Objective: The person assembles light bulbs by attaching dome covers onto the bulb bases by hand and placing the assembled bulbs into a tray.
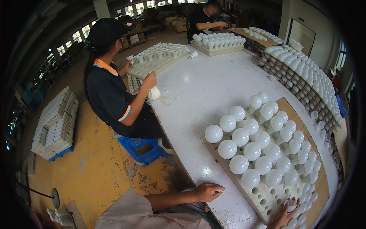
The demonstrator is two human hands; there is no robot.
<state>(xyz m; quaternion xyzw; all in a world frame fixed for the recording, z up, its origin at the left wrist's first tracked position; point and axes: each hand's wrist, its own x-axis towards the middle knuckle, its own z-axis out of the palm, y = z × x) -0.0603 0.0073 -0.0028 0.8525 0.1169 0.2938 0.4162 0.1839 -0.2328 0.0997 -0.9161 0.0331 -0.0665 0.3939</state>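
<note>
My left hand (pixel 209 192) lies at the near edge of the white table, its fingers curled in and nothing visible in them. At the lower right, my right hand (pixel 281 218) has its fingers round a white light bulb (pixel 292 206), beside the near end of a pale tray with holes (pixel 263 198). Rows of round white bulbs (pixel 252 151) stand upright in this tray, and bare holes show at its near end. Smaller-looking bulbs (pixel 308 166) crowd along its right side; their lower parts are hidden.
A brown cardboard sheet (pixel 319 179) lies under the tray's right side. Stacked trays of bulbs (pixel 305 72) line the right. Across the table (pixel 183 103), a co-worker (pixel 110 82) on a blue stool (pixel 142 149) handles a tray of white bulb parts (pixel 160 57). Another person (pixel 204 19) works farther back.
</note>
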